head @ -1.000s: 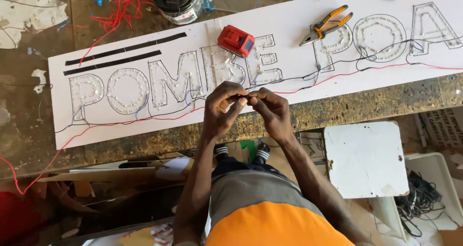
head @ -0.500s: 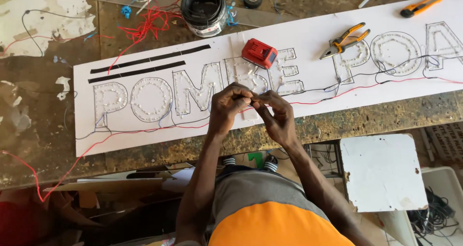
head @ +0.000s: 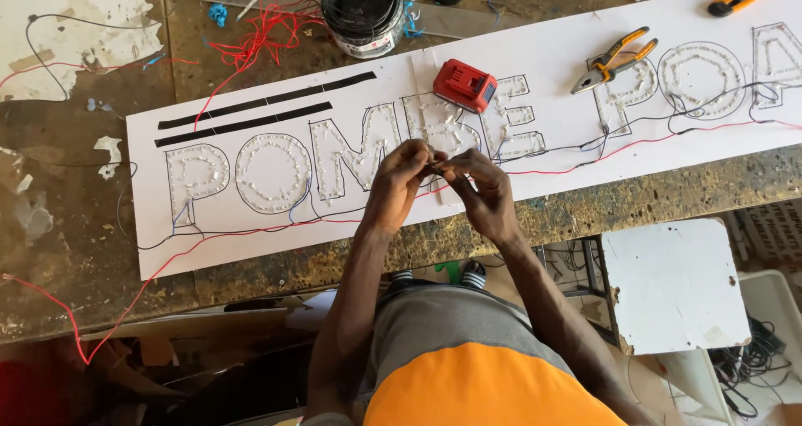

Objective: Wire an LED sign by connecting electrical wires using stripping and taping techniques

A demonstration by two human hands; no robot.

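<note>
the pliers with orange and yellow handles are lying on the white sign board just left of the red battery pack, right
Not quite. In the head view the pliers lie on the white sign board to the right of the red battery pack, not left of it.

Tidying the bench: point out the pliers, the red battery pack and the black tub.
pliers point(head: 612, 61), head view, on the pivot.
red battery pack point(head: 464, 84), head view, top face.
black tub point(head: 363, 27), head view, front wall.

A single head-worn view looks almost straight down from above the person, facing the surface point(head: 75, 251) ahead and the lap below. It sits fairly near: the sign point(head: 551, 58) spans the frame and runs off the right edge. No second view shares the scene.
</note>
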